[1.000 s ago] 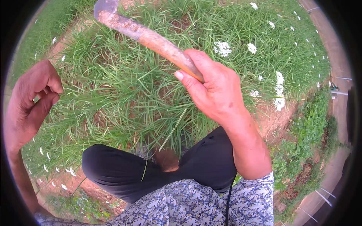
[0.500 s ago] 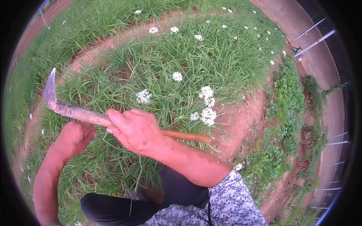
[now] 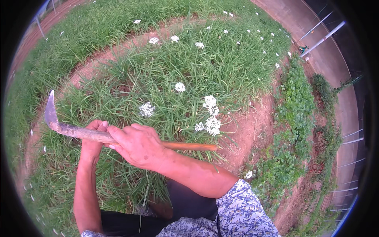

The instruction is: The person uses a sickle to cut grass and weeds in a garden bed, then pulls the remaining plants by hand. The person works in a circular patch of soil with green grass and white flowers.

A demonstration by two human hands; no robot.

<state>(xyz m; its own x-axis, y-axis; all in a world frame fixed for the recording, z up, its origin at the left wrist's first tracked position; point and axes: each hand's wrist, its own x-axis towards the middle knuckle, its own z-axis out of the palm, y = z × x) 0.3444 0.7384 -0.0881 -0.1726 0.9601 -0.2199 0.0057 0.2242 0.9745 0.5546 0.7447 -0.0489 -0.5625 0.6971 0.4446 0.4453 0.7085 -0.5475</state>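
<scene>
My right hand (image 3: 139,147) is closed around the wooden handle of a sickle (image 3: 89,134). The curved metal blade points up at the far left, while the orange-brown handle end sticks out to the right past my wrist. Behind the handle, right beside my right fingers, my left hand (image 3: 91,143) is closed with its thumb tip showing above the wood. Whatever lies in its fingers is hidden by the handle. Both hands are over a patch of long, narrow-leaved chives (image 3: 136,83). White flower heads (image 3: 212,118) stand just beyond and right of the sickle.
Bare reddish soil (image 3: 246,130) borders the chives on the right. Farther right grows a row of broad-leaved green plants (image 3: 294,106), then a pale path (image 3: 347,130) with metal poles (image 3: 323,38). My dark-trousered knee (image 3: 189,197) is at the bottom.
My left hand has moved right and up, from below the sickle to behind its handle beside my right hand. The sickle and my right hand sit slightly lower in view.
</scene>
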